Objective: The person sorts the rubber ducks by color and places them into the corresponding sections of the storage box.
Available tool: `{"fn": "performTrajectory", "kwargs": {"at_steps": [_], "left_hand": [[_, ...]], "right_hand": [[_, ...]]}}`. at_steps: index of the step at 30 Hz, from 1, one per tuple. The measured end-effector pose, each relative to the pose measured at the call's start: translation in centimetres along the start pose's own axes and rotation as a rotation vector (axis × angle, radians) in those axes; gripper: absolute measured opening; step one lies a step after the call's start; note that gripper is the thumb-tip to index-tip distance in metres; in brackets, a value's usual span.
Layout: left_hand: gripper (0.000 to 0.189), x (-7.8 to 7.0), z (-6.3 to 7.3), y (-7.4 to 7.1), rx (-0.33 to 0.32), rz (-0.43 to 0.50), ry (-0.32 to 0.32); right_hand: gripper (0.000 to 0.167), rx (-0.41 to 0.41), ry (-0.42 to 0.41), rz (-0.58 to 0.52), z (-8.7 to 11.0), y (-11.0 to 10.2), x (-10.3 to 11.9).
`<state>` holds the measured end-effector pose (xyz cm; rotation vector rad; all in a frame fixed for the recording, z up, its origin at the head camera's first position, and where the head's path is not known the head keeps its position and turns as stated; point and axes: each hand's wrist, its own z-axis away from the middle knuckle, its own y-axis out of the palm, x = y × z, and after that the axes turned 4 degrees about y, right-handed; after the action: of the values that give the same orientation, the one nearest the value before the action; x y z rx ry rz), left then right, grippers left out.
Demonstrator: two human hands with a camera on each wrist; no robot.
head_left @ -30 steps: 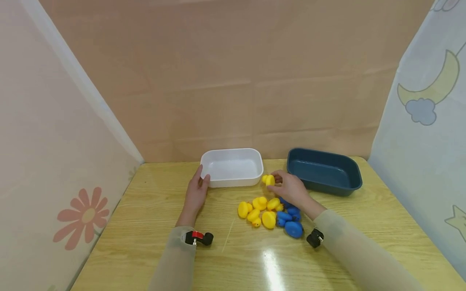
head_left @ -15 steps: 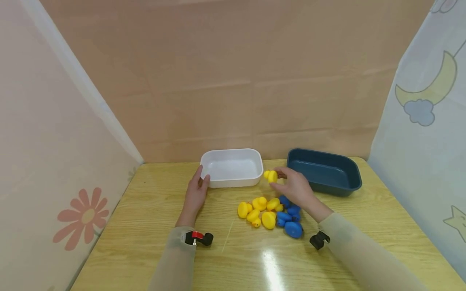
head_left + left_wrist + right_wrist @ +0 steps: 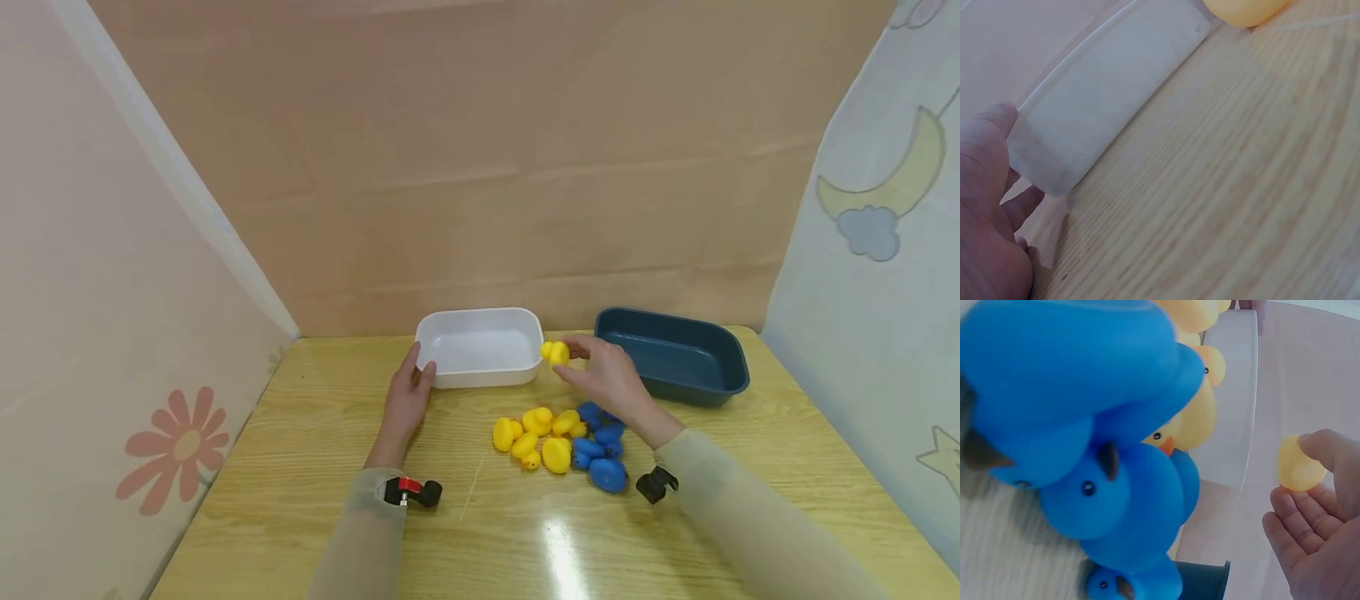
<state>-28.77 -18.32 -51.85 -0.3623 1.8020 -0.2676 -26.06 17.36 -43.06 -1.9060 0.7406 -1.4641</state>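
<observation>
My right hand [image 3: 611, 379] pinches a yellow rubber duck [image 3: 556, 353] between thumb and fingers, just off the right end of a white plastic tray [image 3: 480, 380]. In the right wrist view the duck [image 3: 1300, 464] shows between the thumb and fingertips, raised over the table. My left hand [image 3: 406, 404] grips the tray's front left corner, thumb at the front and fingers along the left side. The left wrist view has the thumb [image 3: 999, 117] right at the tray's rim. Inside, the white tray shows only its bare floor.
Several yellow ducks [image 3: 557, 456] lie clustered in front of the white tray. Several blue ducks [image 3: 607, 475] sit against them on the right, partly behind my right wrist. A dark blue tray [image 3: 693, 387] stands at the back right, near the brown backdrop [image 3: 480, 208].
My right hand has lifted the yellow duck higher, shifting slightly right and then back left toward the white tray's right rim. The left hand keeps its place at the corner.
</observation>
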Motion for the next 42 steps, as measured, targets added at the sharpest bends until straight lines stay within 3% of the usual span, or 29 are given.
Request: {"fn": "performTrajectory", "kwargs": {"at_steps": [16, 24, 33, 42], "left_hand": [[0.069, 0.2, -0.3, 0.8, 0.004, 0.014, -0.003], [0.069, 0.1, -0.9, 1.3, 0.017, 0.01, -0.001], [0.068, 0.2, -1.0, 1.1, 0.006, -0.009, -0.021], [0.069, -0.2, -1.2, 1.6, 0.02, -0.006, 0.022]], "right_hand": [[0.047, 0.018, -0.031, -0.044, -2.4, 0.6, 1.1], [0.051, 0.05, 0.02, -0.116, -4.1, 1.6, 1.3], [0.054, 0.083, 0.04, -0.057, -5.7, 2.7, 2.4], [0.061, 0.088, 0.068, -0.011, -6.3, 3.0, 2.3]]}}
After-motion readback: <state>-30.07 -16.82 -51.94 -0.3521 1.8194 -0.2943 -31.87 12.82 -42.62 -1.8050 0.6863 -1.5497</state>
